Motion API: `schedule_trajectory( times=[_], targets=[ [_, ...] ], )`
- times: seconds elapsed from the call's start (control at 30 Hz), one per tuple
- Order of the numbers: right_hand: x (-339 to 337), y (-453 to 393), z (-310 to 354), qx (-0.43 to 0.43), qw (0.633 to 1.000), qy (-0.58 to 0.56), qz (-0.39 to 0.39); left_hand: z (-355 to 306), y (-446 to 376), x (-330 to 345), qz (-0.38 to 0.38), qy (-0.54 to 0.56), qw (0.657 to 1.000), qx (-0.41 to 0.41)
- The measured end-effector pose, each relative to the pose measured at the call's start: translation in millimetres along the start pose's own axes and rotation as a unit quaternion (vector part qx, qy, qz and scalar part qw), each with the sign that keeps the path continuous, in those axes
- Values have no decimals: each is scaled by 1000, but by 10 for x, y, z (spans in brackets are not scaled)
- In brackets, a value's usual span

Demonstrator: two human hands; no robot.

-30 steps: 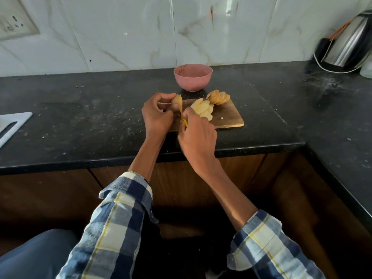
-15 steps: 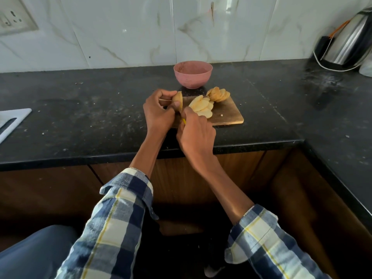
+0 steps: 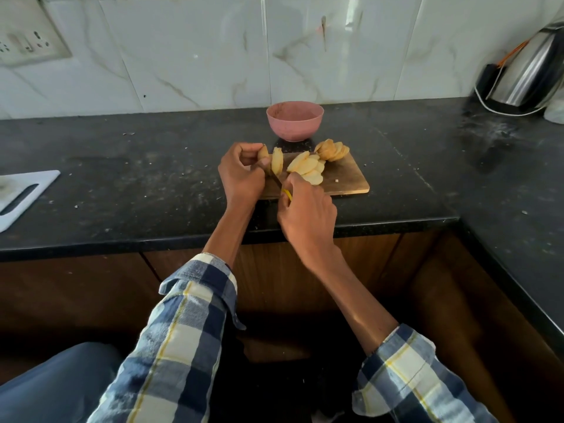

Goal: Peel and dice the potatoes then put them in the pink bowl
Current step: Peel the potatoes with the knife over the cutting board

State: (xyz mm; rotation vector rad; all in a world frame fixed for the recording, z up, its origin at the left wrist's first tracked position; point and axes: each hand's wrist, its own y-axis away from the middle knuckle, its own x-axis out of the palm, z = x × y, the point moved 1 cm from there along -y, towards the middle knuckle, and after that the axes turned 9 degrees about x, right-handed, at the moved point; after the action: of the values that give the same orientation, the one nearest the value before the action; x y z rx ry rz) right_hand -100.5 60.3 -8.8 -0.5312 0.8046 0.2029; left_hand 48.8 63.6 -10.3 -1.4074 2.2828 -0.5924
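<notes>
The left hand (image 3: 241,175) is curled round the last stub of potato (image 3: 263,152) at the board's (image 3: 348,178) left end, thumb and fingertips pinching it upright, with a fresh slice (image 3: 277,161) standing just beside it. The right hand (image 3: 308,215) is closed round a knife with a yellow handle (image 3: 287,193); the blade runs up toward the stub and is mostly hidden between the hands. More slices (image 3: 308,167) lie fanned on the middle of the board, and a browner stack (image 3: 332,150) sits at its far edge. The pink bowl (image 3: 294,120) stands just behind the board, and nothing shows inside it. A peeled potato is likely firm but wet and slippery, and so small a stub leaves little to grip, so fingertips should stay back from the blade and hold its flanks. The slices are probably stiff enough to stack and cut into strips, then dice, and light enough to scoop by hand. The board's left end sits under the hands, near the counter's (image 3: 152,184) front edge; bare wood lies to the right, and open counter on both sides gives room to shift
</notes>
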Motion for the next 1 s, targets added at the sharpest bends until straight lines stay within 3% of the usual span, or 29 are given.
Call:
schedule_trajectory(
  times=[0.3, 0.5, 0.67, 0.8, 1.0],
  targets=[
    [-8, -36, -54, 19, 1000, -9, -12, -30, 24, 14, 20, -30, 999, 24],
    [-7, -333, -172, 103, 982, -159, 13, -35, 42, 24, 36, -53, 997, 34],
    [-15, -536, -257, 185, 933, -300, 67, -50, 50, 30, 44, -66, 996, 43],
    [-6, -548, -284, 194, 921, -331, 71, -51, 58, 42, 63, -85, 993, 54],
    [18, -502, -292, 193, 924, -326, 45, -197, 142, 76, 157, -230, 947, 159]
  ],
)
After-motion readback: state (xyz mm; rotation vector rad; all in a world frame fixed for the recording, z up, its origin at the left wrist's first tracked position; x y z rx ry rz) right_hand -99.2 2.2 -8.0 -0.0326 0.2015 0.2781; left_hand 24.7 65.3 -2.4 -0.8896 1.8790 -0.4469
